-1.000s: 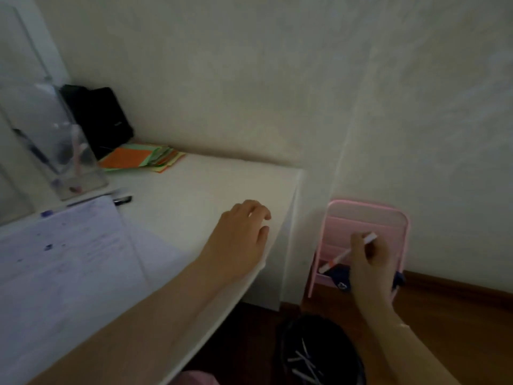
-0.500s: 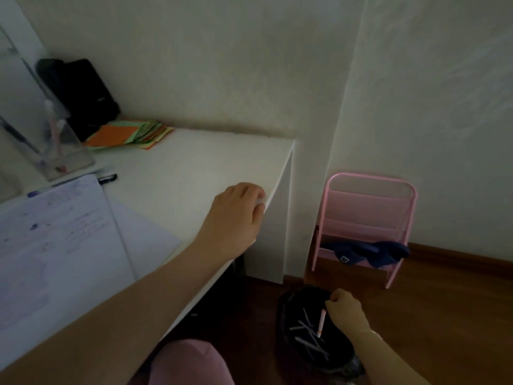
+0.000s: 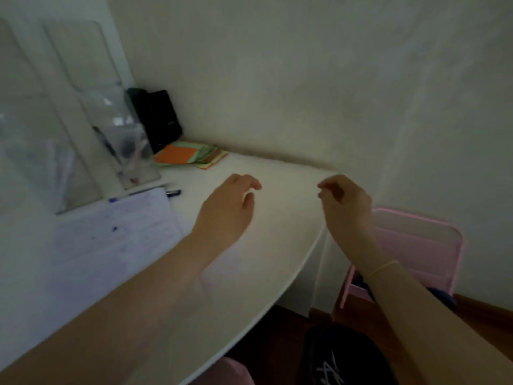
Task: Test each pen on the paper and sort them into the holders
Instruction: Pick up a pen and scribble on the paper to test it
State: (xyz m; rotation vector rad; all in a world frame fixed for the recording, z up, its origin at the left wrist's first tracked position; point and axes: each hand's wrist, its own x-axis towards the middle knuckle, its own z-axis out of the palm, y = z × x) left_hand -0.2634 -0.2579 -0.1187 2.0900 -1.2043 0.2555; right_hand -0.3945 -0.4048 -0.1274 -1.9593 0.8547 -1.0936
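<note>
A white sheet of paper (image 3: pixel 116 240) with blue scribbles lies on the white desk (image 3: pixel 277 218) at the left. Behind it stands a clear plastic holder (image 3: pixel 130 151) with a few pens inside. A dark pen (image 3: pixel 173 193) lies on the desk by the paper's far corner. My left hand (image 3: pixel 230 209) hovers over the middle of the desk, fingers loosely curled, holding nothing. My right hand (image 3: pixel 344 207) is raised over the desk's right edge, fingers loosely bent and empty. A black bin (image 3: pixel 347 357) with discarded pens sits on the floor below.
A stack of orange and green paper notes (image 3: pixel 191 155) lies at the back of the desk beside a black case (image 3: pixel 158 118). A pink metal rack (image 3: pixel 422 251) stands on the wooden floor against the right wall. Walls close off the back and right.
My right hand dropped the pink-white pen into the black bin, then rose empty to desk height. My left hand lifted slightly off the desk edge. The view turned back toward the desk.
</note>
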